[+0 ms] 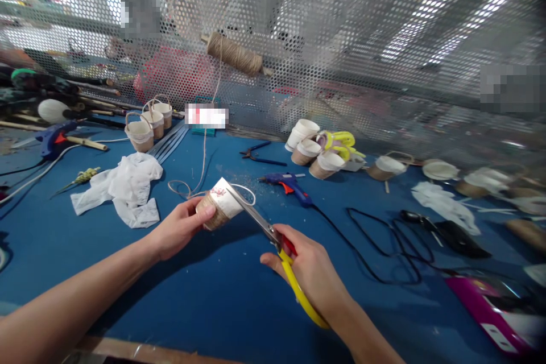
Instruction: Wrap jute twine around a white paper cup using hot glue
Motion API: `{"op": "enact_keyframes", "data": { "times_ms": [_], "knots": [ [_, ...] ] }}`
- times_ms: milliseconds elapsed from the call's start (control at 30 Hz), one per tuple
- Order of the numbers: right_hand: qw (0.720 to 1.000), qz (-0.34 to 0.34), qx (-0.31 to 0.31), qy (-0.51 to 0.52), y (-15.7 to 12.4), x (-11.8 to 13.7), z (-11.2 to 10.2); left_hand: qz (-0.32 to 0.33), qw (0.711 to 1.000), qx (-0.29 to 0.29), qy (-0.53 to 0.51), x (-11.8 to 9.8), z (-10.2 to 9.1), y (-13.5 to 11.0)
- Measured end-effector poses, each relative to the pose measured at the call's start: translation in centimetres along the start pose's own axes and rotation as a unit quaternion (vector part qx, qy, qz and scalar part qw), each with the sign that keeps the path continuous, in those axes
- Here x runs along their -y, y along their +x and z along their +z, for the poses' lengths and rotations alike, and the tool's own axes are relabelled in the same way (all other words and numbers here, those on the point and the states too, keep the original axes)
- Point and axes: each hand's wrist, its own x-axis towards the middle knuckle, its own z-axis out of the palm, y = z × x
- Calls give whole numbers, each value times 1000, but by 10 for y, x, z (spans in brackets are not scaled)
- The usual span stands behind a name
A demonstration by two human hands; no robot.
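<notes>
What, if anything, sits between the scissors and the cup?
Nothing visible. The scissors in the right hand touch the twine-wrapped cup held by the left hand; the blades lie across its white upper part.

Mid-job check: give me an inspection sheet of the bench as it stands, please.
Surface: blue table, scattered with small pale specks.
Job's things: paper cup partly wrapped in twine; scissors with blades laid against the cup; twine spool hung at the screen, strand hanging down toward the cup.
Clutter: white cloth, blue glue gun, pliers, wrapped cups, handled cups.
Grippers: left hand grips the paper cup; right hand holds the scissors by the yellow handles.
Cables: black cable runs from the glue gun and loops on the right.
Surroundings: perforated screen behind the table; a person beyond it.
</notes>
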Motion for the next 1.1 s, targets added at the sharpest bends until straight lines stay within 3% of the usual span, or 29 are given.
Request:
{"op": "enact_keyframes", "data": {
  "times_ms": [233, 433, 633, 1100],
  "knots": [
    [1000, -3, -16, 16, -1, 0, 0, 15, 999, -2, -36, 1, -4, -1],
    [1000, -3, -15, 4, 0, -2, 1, -36, 995, 65, -65, -1, -5, 2],
    [1000, 3, -6, -23, 1, -7, 3, 5, 1000, 25, -19, -2, 0, 0],
    [999, -2, -34, -11, -2, -3, 4, 15, 999, 32, 20, 2, 0, -1]
  ]
}}
